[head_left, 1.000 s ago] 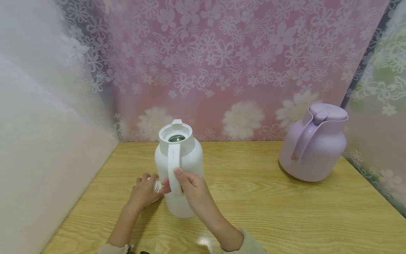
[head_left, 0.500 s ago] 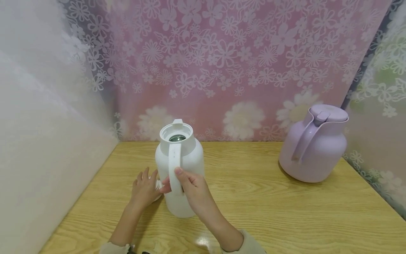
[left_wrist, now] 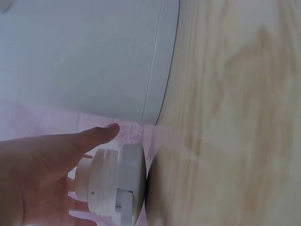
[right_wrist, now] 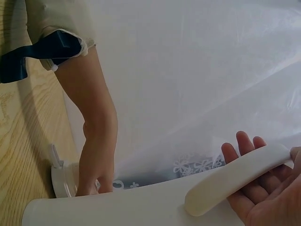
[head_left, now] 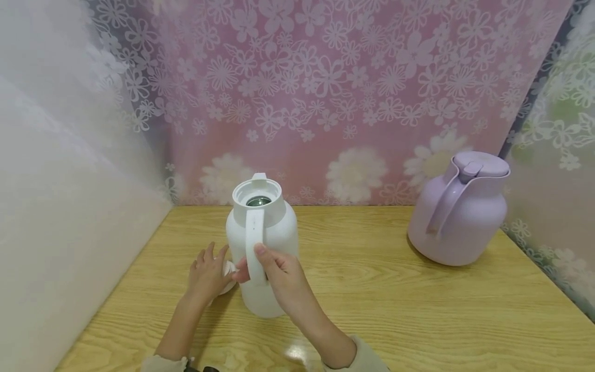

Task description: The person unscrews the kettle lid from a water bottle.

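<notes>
Between thumb and spread fingers of left hand (head_left: 206,274): white lid (left_wrist: 115,181) on table (head_left: 372,320), contact unclear. In curled fingers of right hand (head_left: 285,279): handle (head_left: 254,232) of white jug (head_left: 282,232), upright, just ahead. Well right of right hand: lilac jug (head_left: 465,219).

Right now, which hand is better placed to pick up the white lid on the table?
The left hand, I'd say: it is right at the white lid, fingers spread. The right hand grips the handle of the white jug and would probably have to let go first.
</notes>
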`<action>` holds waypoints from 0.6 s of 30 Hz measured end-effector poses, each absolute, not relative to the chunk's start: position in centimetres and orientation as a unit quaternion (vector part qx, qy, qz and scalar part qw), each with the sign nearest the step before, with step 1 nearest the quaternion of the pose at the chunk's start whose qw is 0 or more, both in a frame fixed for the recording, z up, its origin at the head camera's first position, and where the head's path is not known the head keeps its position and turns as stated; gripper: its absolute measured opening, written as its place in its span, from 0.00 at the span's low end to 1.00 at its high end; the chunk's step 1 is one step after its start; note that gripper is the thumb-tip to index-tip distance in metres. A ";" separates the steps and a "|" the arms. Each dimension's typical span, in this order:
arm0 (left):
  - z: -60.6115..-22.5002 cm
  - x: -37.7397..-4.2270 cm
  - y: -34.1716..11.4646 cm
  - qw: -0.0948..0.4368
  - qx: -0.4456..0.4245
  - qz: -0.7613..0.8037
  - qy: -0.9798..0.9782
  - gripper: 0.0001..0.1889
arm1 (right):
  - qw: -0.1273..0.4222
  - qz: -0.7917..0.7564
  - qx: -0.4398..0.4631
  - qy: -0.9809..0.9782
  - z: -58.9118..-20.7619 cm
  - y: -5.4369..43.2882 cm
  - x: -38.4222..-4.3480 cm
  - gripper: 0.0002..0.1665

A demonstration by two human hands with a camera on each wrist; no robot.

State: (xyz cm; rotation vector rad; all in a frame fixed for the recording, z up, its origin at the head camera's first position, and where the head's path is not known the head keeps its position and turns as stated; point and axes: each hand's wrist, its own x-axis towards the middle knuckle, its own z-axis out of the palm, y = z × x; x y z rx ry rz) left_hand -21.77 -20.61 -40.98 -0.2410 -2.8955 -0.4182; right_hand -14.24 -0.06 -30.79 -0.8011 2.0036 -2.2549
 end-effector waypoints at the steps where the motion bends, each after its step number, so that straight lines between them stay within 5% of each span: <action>1: -40.9 -21.8 -20.7 0.100 -0.081 -0.142 -0.982 0.38 | 0.012 -0.721 -0.258 0.643 -30.8 0.0 -14.2 0.29; 18: -37.6 -20.9 -21.5 0.145 -0.073 -0.147 -0.976 0.36 | -0.007 -0.676 -0.269 0.686 -29.6 3.3 -14.2 0.22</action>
